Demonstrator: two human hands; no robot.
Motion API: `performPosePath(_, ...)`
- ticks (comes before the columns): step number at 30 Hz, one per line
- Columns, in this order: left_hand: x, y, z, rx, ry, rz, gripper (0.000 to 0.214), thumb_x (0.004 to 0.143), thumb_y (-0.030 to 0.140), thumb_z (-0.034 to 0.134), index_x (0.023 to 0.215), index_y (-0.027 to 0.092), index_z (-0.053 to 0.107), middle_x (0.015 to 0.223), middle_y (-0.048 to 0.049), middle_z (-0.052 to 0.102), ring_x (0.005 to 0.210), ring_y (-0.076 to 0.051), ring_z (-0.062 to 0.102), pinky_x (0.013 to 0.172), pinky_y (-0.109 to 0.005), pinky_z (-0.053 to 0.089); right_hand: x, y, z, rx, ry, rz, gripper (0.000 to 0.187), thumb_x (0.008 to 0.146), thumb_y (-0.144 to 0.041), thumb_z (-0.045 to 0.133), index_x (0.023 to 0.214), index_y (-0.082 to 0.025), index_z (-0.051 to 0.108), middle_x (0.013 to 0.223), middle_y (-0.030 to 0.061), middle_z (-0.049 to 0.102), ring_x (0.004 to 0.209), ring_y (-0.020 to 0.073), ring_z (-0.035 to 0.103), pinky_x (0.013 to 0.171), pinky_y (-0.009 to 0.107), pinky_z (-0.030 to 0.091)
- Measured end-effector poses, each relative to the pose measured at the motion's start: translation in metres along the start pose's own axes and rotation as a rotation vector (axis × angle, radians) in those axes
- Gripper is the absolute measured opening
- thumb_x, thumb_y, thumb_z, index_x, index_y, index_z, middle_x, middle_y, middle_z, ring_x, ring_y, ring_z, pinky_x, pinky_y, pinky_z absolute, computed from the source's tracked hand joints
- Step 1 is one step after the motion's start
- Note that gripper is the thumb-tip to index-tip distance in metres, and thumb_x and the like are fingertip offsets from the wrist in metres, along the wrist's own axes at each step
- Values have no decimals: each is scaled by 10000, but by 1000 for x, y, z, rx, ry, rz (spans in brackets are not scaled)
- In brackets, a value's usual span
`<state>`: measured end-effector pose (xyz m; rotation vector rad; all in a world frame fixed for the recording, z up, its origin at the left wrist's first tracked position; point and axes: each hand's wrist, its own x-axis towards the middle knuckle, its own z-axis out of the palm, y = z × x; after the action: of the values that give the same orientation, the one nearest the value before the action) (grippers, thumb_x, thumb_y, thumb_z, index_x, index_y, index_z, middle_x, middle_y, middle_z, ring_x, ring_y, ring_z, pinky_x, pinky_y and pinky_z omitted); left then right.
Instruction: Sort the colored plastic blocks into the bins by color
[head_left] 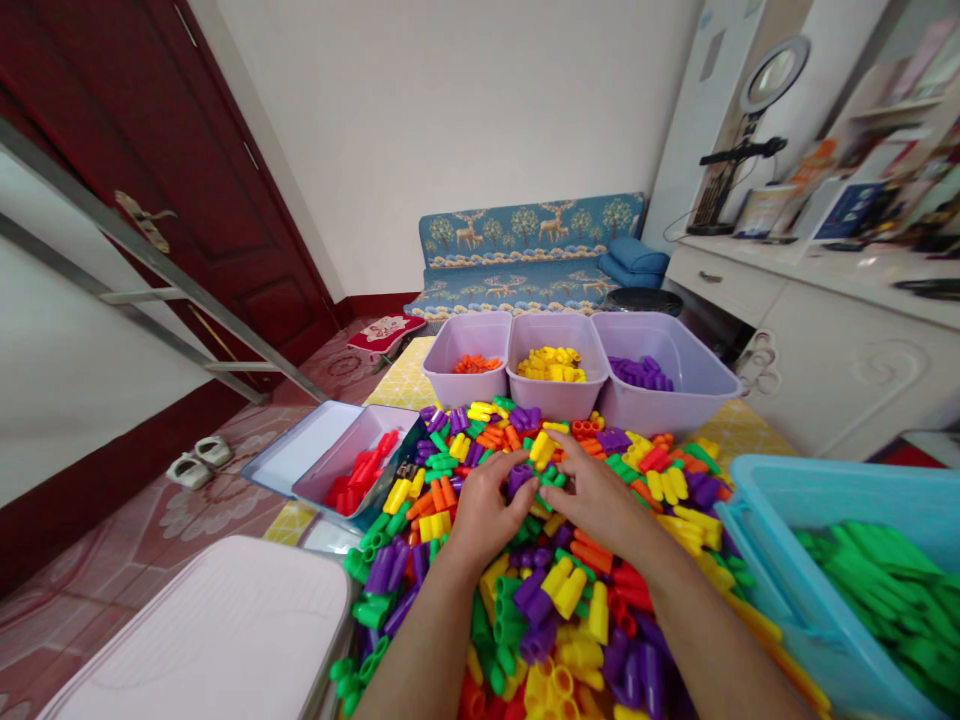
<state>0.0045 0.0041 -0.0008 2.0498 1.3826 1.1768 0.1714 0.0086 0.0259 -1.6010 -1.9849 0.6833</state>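
A wide heap of plastic connector pieces [536, 605] in yellow, purple, green, orange and red covers the table in front of me. Over its middle, my left hand [489, 500] has thumb and forefinger curled around a purple connector piece [519, 480]. Just to the right is my right hand [592, 495], its thumb and forefinger spread apart. A yellow connector piece [541, 450] lies by that forefinger's tip, and green pieces [553, 478] show beside the thumb. Whether the right fingers touch these pieces is hard to see.
Behind the heap stand lilac bins holding orange [466, 322], yellow [559, 325] and purple pieces [660, 325]. At left, another bin [319, 485] contains red pieces, near a pale pink lid [217, 630]. A blue tub [780, 560] with green pieces is at right. A metal ladder [157, 262] leans left.
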Motion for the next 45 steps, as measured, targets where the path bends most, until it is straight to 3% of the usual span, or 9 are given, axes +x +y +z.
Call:
performPosePath(5, 0, 2, -1, -60, 12, -29, 302, 857, 295, 582, 1142, 218, 646, 1121, -40, 698, 1035, -199, 638, 926, -321, 485, -1, 2, -2, 60, 15, -17, 599, 793, -352, 560, 1355, -193, 426, 682, -14, 609, 632, 166, 557, 579, 252, 357)
performPosePath(13, 0, 3, -3, -106, 1, 3, 307, 830, 270, 613, 1126, 196, 649, 1101, -57, 692, 1026, -202, 627, 922, -320, 478, -1, -1, -7, 72, 33, -25, 229, 806, -357, 538, 947, -217, 652, 743, 10, 654, 699, 176, 594, 597, 249, 386)
performPosePath(18, 0, 8, -6, -131, -49, 51, 327, 811, 248, 639, 1135, 200, 638, 1091, -58, 673, 1025, -194, 612, 919, -301, 469, -1, 0, -8, 81, -10, -63, 211, 833, -347, 508, 900, -219, 663, 690, -1, 645, 669, 170, 592, 590, 247, 388)
performPosePath(23, 1, 7, -6, -58, -124, 71, 310, 766, 325, 701, 1050, 204, 673, 992, -59, 676, 951, -209, 619, 852, -306, 482, -3, 1, -9, 59, -54, -88, 213, 809, -309, 539, 920, -223, 700, 851, 29, 694, 806, 193, 621, 700, 278, 429)
performPosePath(27, 1, 3, -3, -2, -123, 65, 271, 761, 339, 705, 998, 207, 693, 955, -56, 684, 932, -216, 619, 851, -319, 479, -4, 2, -13, 2, 10, -62, 199, 749, -261, 599, 905, -224, 717, 906, 52, 672, 831, 209, 616, 743, 316, 442)
performPosePath(30, 1, 3, -2, 14, -122, 56, 244, 777, 328, 690, 990, 210, 694, 958, -58, 686, 931, -215, 620, 848, -322, 480, -2, 3, -17, 124, 113, -22, 167, 749, -239, 595, 887, -195, 678, 836, 44, 671, 726, 188, 618, 700, 321, 467)
performPosePath(33, 1, 3, -3, 27, -132, 43, 227, 795, 320, 670, 998, 219, 696, 963, -58, 684, 933, -212, 620, 847, -321, 479, 0, 1, -23, 483, 281, -4, 193, 780, -293, 601, 937, -182, 610, 790, 25, 667, 647, 161, 628, 653, 308, 504)
performPosePath(40, 1, 2, -3, 48, -134, 32, 221, 798, 311, 664, 996, 221, 700, 970, -59, 682, 941, -215, 617, 848, -326, 480, -8, -16, -49, 1082, 1018, -176, 262, 749, -214, 688, 989, -178, 591, 851, -21, 627, 700, 97, 643, 740, 276, 533)
performPosePath(45, 0, 0, -2, 48, -125, 47, 215, 800, 291, 658, 1002, 230, 698, 974, -53, 680, 950, -214, 615, 851, -324, 481, -20, -23, -74, 1248, 1290, -243, 179, 818, -340, 639, 806, -182, 555, 910, 12, 627, 701, 83, 624, 702, 257, 515)
